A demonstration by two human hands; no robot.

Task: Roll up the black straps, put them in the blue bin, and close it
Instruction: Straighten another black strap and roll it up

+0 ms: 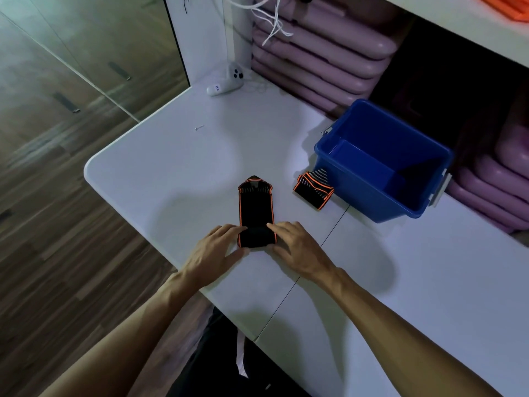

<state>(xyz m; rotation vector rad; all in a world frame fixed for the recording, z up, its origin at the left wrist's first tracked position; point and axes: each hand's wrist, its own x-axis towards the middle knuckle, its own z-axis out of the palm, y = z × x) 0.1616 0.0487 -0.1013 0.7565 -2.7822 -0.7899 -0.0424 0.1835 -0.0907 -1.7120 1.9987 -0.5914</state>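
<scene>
Head view looks down on a white table [177,156] with a rounded far-left corner. The blue bin [380,193] stands open toward the far right edge, no lid on it; its inside shows only blue walls and a dark shadowed floor, and I cannot tell whether anything lies in that shadow. A pale latch handle [439,190] hangs on its right side.

Just beside the bin's near-left corner, touching or nearly touching its wall, lies a second strap [313,190], black with orange edging, folded into a short bundle.

The black strap [256,207] being worked lies near the table's near-left edge, running away from the person, its far end pointed and trimmed in orange. Its near end is turned up into a small roll [257,237]. The left hand [214,250] holds the roll's left side, fingers curled over the top and thumb low beside it. The right hand [297,245] grips the right side the same way, fingers bent over the roll.

At the far corner rests a white controller [226,83], with white cords [272,21] dangling above it. A small screw [199,127] lies alone on the far part of the table. Behind the bin, stacked mauve pads [315,58] fill a shelf.

Between roll and bin the tabletop is open, crossed by a thin dark seam [315,253]. Wooden floor [57,224] lies beyond the left edge.
</scene>
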